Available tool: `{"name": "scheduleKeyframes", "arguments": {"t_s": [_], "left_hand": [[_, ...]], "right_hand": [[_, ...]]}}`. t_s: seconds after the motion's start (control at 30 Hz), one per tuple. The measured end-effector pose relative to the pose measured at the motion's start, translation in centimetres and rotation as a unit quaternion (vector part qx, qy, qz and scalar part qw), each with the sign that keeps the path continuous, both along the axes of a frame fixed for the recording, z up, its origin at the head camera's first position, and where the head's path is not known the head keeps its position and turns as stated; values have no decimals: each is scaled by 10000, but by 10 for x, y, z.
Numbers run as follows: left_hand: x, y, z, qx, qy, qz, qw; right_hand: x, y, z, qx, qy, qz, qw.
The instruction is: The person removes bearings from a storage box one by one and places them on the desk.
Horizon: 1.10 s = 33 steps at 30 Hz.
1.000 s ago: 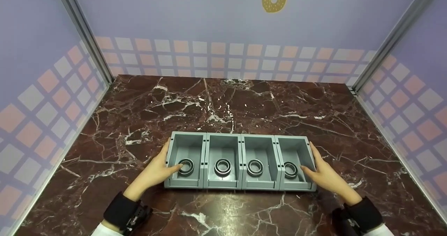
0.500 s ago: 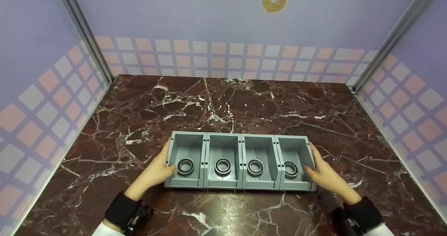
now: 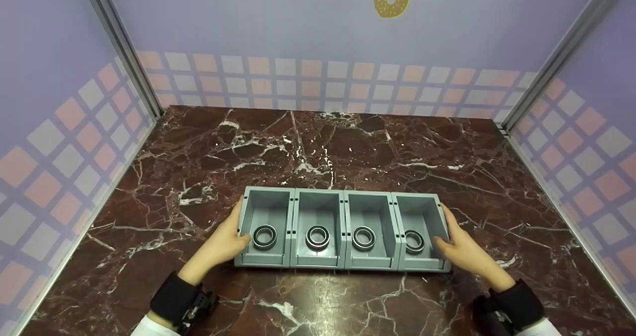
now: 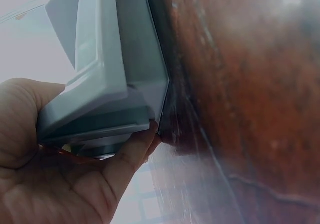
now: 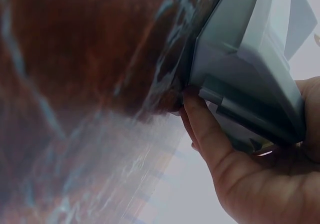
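A row of several joined grey plastic storage bins (image 3: 317, 262) sits on the marbled table. One ring-shaped ball bearing lies in each, such as the leftmost bearing (image 3: 264, 237) and the rightmost bearing (image 3: 413, 241). My left hand (image 3: 223, 241) grips the outer wall of the left end bin, thumb over the rim and fingers outside. At the other end, my right hand (image 3: 464, 249) grips the right end bin the same way. Both wrist views show fingertips low against the outer side of a bin (image 4: 100, 79), near the table surface.
The dark red marbled tabletop (image 3: 348, 147) extends behind and in front of the bins. Patterned purple panels (image 3: 318, 33) stand at the back and both sides, with metal posts (image 3: 121, 42) at the corners.
My left thumb has drawn back from over the leftmost bearing to the bin's wall. My right thumb has pulled slightly outward too. The bins and bearings look unmoved.
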<state>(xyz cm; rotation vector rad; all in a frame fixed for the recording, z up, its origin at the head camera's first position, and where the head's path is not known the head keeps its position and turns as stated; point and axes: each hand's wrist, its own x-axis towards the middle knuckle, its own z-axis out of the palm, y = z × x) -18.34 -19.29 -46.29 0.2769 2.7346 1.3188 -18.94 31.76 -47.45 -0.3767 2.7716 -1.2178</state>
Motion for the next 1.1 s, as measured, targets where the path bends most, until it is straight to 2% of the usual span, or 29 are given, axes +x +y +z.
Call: {"name": "scheduleKeyframes", "arguments": {"t_s": [0.43,0.6,0.7,1.1], "left_hand": [[-2,0,1,-1,26,-7,10000],[-4,0,2,-61,-124,-38,9999],[-6,0,2,-77,-207,-69,9997],[-15,0,0,-71,-159,-43,9998]], "right_hand": [[-1,0,1,104,-37,-13,9999],[-2,0,1,145,-133,42,9998],[-3,0,0,163,-161,36,9997],[-12,1,1,145,-285,-53,9995]]}}
